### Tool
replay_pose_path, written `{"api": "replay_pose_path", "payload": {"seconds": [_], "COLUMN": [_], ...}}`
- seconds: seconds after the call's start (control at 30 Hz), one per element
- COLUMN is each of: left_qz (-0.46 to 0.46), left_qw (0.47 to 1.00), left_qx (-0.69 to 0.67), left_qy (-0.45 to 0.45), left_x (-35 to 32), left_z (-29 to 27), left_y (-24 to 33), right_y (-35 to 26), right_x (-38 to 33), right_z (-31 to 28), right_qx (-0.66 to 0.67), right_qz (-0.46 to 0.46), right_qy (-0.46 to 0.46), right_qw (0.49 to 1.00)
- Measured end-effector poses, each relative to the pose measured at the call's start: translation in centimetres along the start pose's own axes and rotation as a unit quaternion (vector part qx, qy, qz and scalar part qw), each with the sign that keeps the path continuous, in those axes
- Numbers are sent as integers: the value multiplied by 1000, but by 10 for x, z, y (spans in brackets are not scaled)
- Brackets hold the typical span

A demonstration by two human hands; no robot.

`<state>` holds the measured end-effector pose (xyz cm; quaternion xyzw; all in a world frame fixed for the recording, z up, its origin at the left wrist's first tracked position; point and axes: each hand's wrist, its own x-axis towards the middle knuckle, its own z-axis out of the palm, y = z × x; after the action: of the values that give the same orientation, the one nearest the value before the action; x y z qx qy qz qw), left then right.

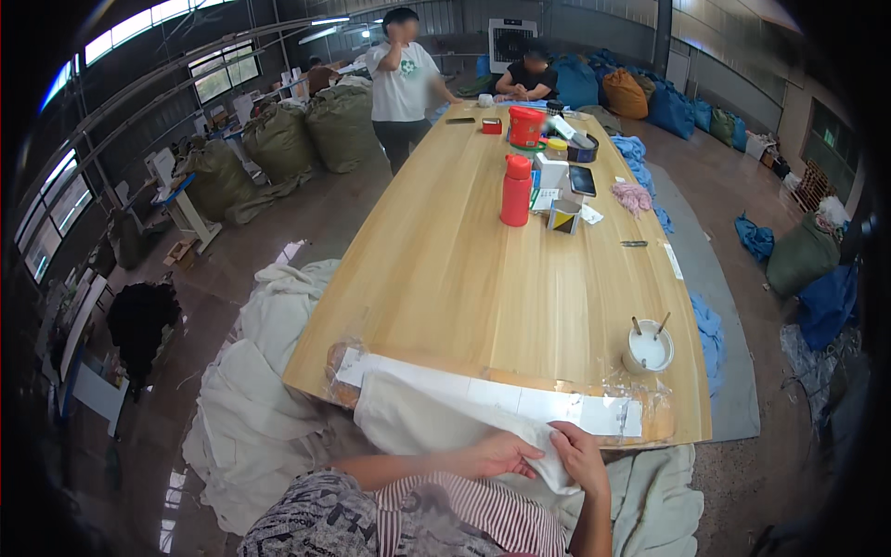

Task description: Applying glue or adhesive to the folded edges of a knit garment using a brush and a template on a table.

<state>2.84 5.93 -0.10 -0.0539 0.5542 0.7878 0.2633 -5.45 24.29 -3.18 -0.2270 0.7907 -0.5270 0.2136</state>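
Cloth [418,408], white and loosely folded, lies across the near edge of the desk [427,306], its right end hanging over the edge in the person's grasp. The left hand [506,453] pinches that end between thumb and fingers; the right hand [580,455], just beside it, grips the corner with its fingers bent over the fabric. The cloth covers part of a white strip [520,401] that runs along the edge, with clear film crumpled at both ends. Near the strip's right end stands a white cup [648,351] with two sticks in it.

Farther along, well apart from the hands, an upright red bottle [515,195] stands beside a small tin [563,216], with a dark phone [582,181] and a red bucket [526,127] behind. Pink fabric [632,196] lies toward the right edge, near blue fabric [707,343] hanging down that side. A pale fabric heap [251,418] crowds the floor at the desk's near left corner. One person in a white shirt [406,79] stands at the far left side; another in black [529,84] sits at the far end. Olive sacks [278,144] stand beyond.
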Motion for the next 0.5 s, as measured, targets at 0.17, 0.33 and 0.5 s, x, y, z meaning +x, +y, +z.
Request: {"api": "replay_pose_path", "payload": {"seconds": [0.17,0.33,0.5], "left_qz": [11,-37,-10], "left_qw": [998,989,993], "left_qx": [-45,100,86], "left_qy": [52,107,84], "left_x": [23,24,18], "left_z": [-9,-14,-32], "left_y": [-44,-31,-13], "right_y": [10,15,6], "right_x": [6,24,51], "right_z": [16,17,16], "right_qx": [82,26,73], "right_qz": [33,-10,-29], "right_qy": [-56,18,93], "right_qw": [994,999,993]}}
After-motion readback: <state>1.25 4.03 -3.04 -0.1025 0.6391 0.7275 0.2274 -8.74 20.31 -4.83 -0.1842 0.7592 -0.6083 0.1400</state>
